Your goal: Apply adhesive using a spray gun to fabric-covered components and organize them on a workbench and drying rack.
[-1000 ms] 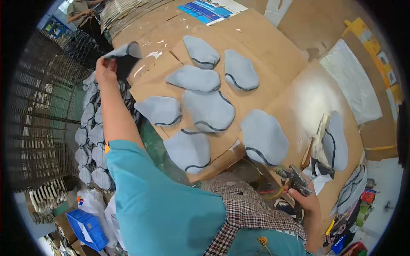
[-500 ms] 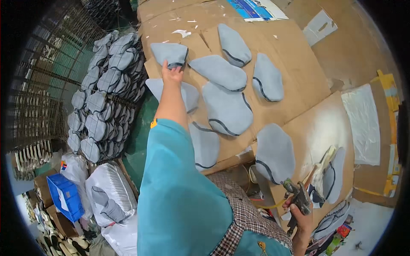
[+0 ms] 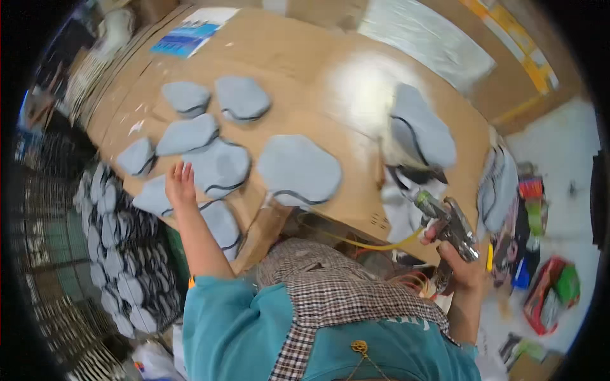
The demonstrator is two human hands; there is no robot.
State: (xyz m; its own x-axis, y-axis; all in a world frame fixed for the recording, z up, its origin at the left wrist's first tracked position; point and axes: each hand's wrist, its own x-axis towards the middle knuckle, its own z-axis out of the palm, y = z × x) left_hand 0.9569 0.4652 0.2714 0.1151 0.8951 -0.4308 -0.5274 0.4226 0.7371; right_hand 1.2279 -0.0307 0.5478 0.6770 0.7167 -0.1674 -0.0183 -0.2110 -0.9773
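Note:
My right hand (image 3: 454,259) grips a metal spray gun (image 3: 450,225) with a yellow hose (image 3: 356,242) attached. The nozzle end is beside a stack of grey pieces (image 3: 422,130) at the right of the table. My left hand (image 3: 180,183) holds nothing, its fingers stretched out over grey fabric pieces on the left, close to a pointed one (image 3: 152,193); whether it touches one I cannot tell. Each grey piece is a flat rounded shape with a dark curved band. A larger one (image 3: 298,166) lies at the front middle, and several more spread to the left.
Brown cardboard (image 3: 292,82) covers the table. A wire rack (image 3: 127,254) packed with grey pieces stands at the left. Clear plastic sheeting (image 3: 426,41) lies at the back right. A red bag (image 3: 548,295) and other items are on the floor at right.
My view has turned to the right. The left hand has drawn back from the grey piece at the far left. The right hand keeps hold of the spray gun, now beside the stack.

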